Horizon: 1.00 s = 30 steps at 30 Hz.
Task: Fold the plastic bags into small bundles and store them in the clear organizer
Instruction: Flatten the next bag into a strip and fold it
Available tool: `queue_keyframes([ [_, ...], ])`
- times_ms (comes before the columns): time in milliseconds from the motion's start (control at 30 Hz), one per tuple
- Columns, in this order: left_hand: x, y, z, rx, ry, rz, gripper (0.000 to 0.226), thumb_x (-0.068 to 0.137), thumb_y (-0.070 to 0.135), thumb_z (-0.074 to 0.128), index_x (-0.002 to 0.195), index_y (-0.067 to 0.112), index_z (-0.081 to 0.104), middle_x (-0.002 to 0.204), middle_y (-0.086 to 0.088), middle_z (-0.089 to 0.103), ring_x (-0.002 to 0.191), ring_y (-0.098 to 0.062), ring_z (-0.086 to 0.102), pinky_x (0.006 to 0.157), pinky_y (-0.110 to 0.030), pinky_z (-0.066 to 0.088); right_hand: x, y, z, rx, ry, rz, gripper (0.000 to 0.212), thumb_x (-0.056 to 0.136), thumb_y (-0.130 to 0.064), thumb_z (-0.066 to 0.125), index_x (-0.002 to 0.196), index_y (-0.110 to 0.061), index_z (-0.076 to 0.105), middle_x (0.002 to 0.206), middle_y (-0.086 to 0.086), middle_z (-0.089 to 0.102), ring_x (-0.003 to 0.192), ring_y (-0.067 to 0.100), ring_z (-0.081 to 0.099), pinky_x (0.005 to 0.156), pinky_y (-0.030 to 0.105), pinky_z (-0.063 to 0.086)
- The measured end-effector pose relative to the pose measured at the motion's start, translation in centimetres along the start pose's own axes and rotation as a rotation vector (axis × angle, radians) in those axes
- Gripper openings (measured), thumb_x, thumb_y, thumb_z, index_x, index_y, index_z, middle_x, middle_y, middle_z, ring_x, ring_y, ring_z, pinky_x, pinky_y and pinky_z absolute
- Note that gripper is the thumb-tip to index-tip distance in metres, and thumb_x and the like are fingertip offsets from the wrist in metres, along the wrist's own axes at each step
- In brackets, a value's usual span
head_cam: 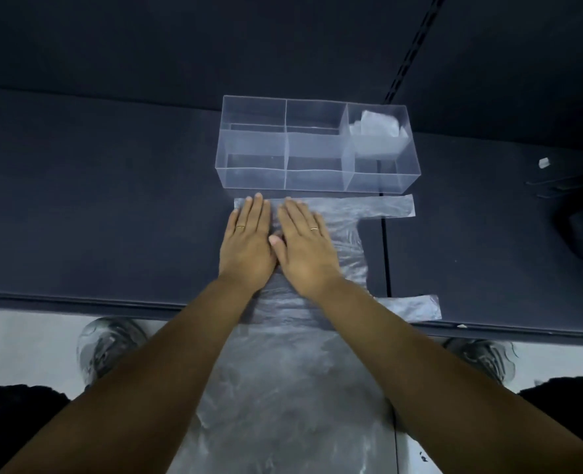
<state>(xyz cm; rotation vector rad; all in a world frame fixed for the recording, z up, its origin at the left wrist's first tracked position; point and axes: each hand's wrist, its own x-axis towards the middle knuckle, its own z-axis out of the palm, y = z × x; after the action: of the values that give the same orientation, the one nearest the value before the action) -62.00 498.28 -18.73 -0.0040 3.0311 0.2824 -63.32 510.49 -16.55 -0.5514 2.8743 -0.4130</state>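
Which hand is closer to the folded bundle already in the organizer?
Right. The right hand lies flat on the bag, left of the bundle and nearer the person; the left hand lies beside it, farther left.

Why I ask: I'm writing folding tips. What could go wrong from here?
1. Much of the plastic bag hangs off the table edge; if the left hand and right hand lift, it may slide down.
2. Its two handles stick out rightward and may fold crooked.
3. The organizer stands close; pushing forward may bump it.
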Motion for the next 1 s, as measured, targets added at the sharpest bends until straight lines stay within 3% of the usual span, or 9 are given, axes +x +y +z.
queue_keyframes([
  [167,0.1,-0.8,1.0,0.004,0.03,-0.013,0.065,0.1,0.043,0.021,0.152,0.01,0.0,0.16,-0.006,-0.005,0.147,-0.018,-0.007,0.117,-0.032,-0.013,0.2,6.0,0.7,-0.138,-0.051,0.122,0.069,0.099,-0.056,0.016,0.153,-0.019,-0.004,0.161,0.001,-0.012,0.147,0.017,-0.015,0.118,0.038,-0.013],
  [467,-0.1,-0.8,0.3,0.02,-0.048,-0.024,0.068,0.1,0.049,0.016,0.152,0.01,-0.003,0.16,-0.007,-0.009,0.147,-0.019,-0.011,0.116,-0.032,-0.016,-3.1,14.8,-2.1,-0.102,0.131,0.539,0.071,0.099,-0.052,0.025,0.153,-0.009,0.007,0.161,0.01,0.002,0.148,0.024,0.0,0.12,0.044,-0.001],
  [533,-1.4,-0.7,-0.7,-0.002,0.013,0.045,0.071,0.098,0.053,0.013,0.151,0.007,0.006,0.16,-0.009,0.0,0.147,-0.022,-0.006,0.117,-0.036,-0.013,-4.3,13.4,-2.5,-0.083,0.238,0.474,0.069,0.1,-0.046,0.03,0.152,-0.004,0.014,0.16,0.015,0.009,0.148,0.028,0.006,0.12,0.046,0.004],
  [633,-6.1,-0.4,-1.0,-0.056,0.18,0.315,0.072,0.097,0.056,0.024,0.144,0.002,0.035,0.153,-0.013,0.031,0.144,-0.027,0.022,0.118,-0.044,0.011,-7.2,8.6,-1.9,0.095,0.334,0.118,0.065,0.095,-0.04,0.046,0.146,-0.001,0.032,0.154,0.018,0.028,0.144,0.032,0.023,0.118,0.048,0.015],
  [700,-9.7,-0.5,-0.3,0.018,0.139,0.503,0.074,0.091,0.058,0.039,0.14,0.002,0.043,0.148,-0.014,0.039,0.14,-0.029,0.032,0.114,-0.046,0.022,-9.9,4.9,-0.4,0.219,0.204,-0.12,0.069,0.091,-0.044,0.053,0.145,-0.004,0.037,0.153,0.015,0.031,0.143,0.028,0.027,0.118,0.046,0.019],
  [767,-12.2,-1.0,0.5,0.139,0.04,0.568,0.068,0.085,0.048,0.054,0.136,0.003,0.049,0.143,-0.013,0.046,0.135,-0.029,0.04,0.111,-0.046,0.031,-12.2,2.3,1.6,0.18,0.087,-0.281,0.076,0.084,-0.045,0.065,0.143,-0.005,0.04,0.151,0.013,0.035,0.141,0.025,0.031,0.117,0.046,0.023],
  [867,-13.0,-1.8,0.5,0.103,0.142,0.508,0.047,0.083,0.013,0.044,0.126,0.006,0.06,0.133,-0.011,0.057,0.122,-0.027,0.056,0.1,-0.046,0.046,-13.3,1.6,2.8,0.134,0.093,-0.217,0.067,0.069,-0.021,0.081,0.129,-0.003,0.056,0.14,0.015,0.05,0.128,0.032,0.049,0.106,0.051,0.04],
  [933,-12.9,-1.7,-0.4,-0.03,0.217,0.467,0.038,0.083,0.009,0.044,0.11,0.007,0.071,0.119,-0.011,0.067,0.107,-0.027,0.065,0.089,-0.044,0.053,-13.3,2.3,2.5,0.165,0.198,-0.091,0.05,0.067,-0.013,0.081,0.113,-0.005,0.065,0.125,0.014,0.06,0.111,0.034,0.058,0.095,0.045,0.048],
  [1000,-12.6,-1.1,-1.9,-0.157,0.219,0.378,0.022,0.085,0.016,0.055,0.09,0.012,0.076,0.097,-0.009,0.074,0.086,-0.026,0.072,0.072,-0.035,0.058,-13.5,3.2,1.9,0.154,0.265,-0.07,0.036,0.07,-0.016,0.081,0.102,-0.008,0.068,0.111,0.01,0.064,0.101,0.029,0.058,0.09,0.037,0.045],
])
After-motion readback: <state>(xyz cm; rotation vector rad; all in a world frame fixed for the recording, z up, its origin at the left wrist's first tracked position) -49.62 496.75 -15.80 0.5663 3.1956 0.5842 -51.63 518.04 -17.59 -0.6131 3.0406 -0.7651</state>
